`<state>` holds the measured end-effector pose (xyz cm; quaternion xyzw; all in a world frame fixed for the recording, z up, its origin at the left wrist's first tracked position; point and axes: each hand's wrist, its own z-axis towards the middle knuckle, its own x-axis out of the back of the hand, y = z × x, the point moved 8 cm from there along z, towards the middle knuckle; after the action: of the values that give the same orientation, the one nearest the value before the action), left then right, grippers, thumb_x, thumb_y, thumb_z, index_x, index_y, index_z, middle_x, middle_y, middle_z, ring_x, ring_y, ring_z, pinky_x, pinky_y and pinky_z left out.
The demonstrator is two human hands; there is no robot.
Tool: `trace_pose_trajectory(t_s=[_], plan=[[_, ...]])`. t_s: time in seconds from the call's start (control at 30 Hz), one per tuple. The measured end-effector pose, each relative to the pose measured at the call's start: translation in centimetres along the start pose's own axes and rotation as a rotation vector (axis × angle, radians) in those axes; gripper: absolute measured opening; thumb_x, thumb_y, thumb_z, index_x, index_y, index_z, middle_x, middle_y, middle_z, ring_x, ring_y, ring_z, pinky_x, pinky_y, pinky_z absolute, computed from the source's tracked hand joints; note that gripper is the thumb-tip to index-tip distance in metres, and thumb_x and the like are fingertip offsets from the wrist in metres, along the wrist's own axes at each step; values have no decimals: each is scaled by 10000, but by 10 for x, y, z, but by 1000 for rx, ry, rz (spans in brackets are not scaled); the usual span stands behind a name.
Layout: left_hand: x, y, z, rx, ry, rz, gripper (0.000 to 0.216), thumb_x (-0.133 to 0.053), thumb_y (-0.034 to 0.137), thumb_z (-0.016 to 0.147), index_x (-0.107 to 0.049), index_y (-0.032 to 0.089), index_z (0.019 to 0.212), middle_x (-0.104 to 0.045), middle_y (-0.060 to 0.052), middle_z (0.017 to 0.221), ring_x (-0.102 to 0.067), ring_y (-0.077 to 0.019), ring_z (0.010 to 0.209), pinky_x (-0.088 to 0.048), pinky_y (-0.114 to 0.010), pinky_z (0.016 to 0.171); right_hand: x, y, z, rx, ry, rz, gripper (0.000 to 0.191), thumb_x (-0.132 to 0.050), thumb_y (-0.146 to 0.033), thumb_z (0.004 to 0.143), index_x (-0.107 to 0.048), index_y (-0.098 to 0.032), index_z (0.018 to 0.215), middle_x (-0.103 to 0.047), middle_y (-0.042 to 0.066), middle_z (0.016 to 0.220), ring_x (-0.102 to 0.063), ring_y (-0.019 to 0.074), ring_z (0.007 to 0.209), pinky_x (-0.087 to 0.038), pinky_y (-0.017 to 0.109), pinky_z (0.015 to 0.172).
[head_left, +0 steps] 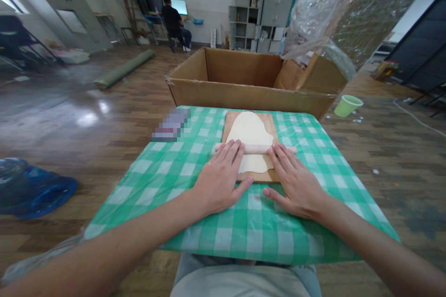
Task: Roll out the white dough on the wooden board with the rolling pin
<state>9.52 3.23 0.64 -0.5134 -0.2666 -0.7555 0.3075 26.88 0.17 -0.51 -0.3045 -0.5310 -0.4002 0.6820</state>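
Note:
A sheet of rolled-out dough [248, 126] lies on a wooden board [256, 177]. Across the dough rests a pale rolling pin [256, 149], set crosswise. My left hand [223, 178] lies with straight fingers on the pin's left end, thumb out to the side. At the right end, my right hand [294, 181] presses the pin with its fingers stretched flat. Neither hand wraps round the pin. Both palms hover or rest near the front edge of the board; which of these I cannot tell.
A green checked cloth [139, 190] covers the table, with a blurred-out flat item [171, 125] at its far left. Behind stands a big cardboard box [244, 95] with plastic-wrapped material. A light green bucket [348, 105] is on the floor. A person [173, 18] sits at a desk.

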Motion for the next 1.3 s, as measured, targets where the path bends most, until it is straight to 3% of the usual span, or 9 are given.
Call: trace_pose_trajectory(t_s=[0.23, 0.47, 0.6, 0.83, 0.97, 1.13, 1.3], plan=[[-3, -17, 20, -5, -22, -1, 824, -368, 640, 1037, -306, 72, 1631, -339, -196, 1692, -265, -316, 1601, -231, -489, 1311, 5, 17, 20, 16, -37, 46, 932, -366, -707, 1023, -191, -74, 1684, -261, 206, 1710, -228, 367, 1592, -266, 582, 1284], [-27, -64, 89, -10, -173, 27, 789, -182, 597, 1087, -339, 31, 1614, -332, -211, 1683, -261, -285, 1603, -182, -479, 1311, -14, 62, 80, -65, -125, 110, 942, -223, -739, 1035, -335, -13, 1623, -364, 242, 1658, -333, 351, 1556, -285, 546, 1276], [-47, -89, 130, -48, -248, 46, 642, -152, 461, 1117, -415, 116, 1591, -340, -174, 1689, -275, -256, 1599, -222, -457, 1292, -24, 86, 112, -68, -122, 141, 880, -153, -728, 1043, -407, -106, 1611, -443, 191, 1629, -373, 350, 1538, -315, 578, 1251], [-73, -116, 182, -82, -249, 138, 534, -249, 294, 1107, -388, 167, 1607, -254, -203, 1722, -233, -344, 1606, -236, -580, 1267, -46, 125, 143, -103, -94, 115, 783, -94, -677, 1058, -294, -240, 1677, -292, 59, 1723, -237, 336, 1592, -222, 597, 1286], [-84, -129, 206, -53, -288, 94, 539, -235, 315, 1114, -327, 226, 1637, -249, -170, 1733, -218, -352, 1609, -271, -598, 1246, -56, 139, 154, -72, -80, 136, 765, -80, -677, 1058, -268, -278, 1683, -235, 23, 1742, -162, 349, 1608, -150, 621, 1298], [-90, -136, 212, -9, -307, 52, 545, -220, 338, 1120, -295, 241, 1650, -239, -163, 1737, -223, -336, 1609, -277, -598, 1244, -60, 146, 156, -84, -88, 130, 792, -99, -693, 1055, -368, -246, 1651, -288, 44, 1726, -167, 369, 1605, -127, 646, 1290], [-87, -129, 186, -20, -280, 87, 544, -228, 310, 1108, -330, 223, 1635, -232, -156, 1740, -245, -312, 1605, -254, -578, 1264, -47, 129, 146, -82, -68, 51, 881, -129, -722, 1038, -426, -124, 1613, -325, 147, 1701, -186, 397, 1597, -195, 625, 1273]])
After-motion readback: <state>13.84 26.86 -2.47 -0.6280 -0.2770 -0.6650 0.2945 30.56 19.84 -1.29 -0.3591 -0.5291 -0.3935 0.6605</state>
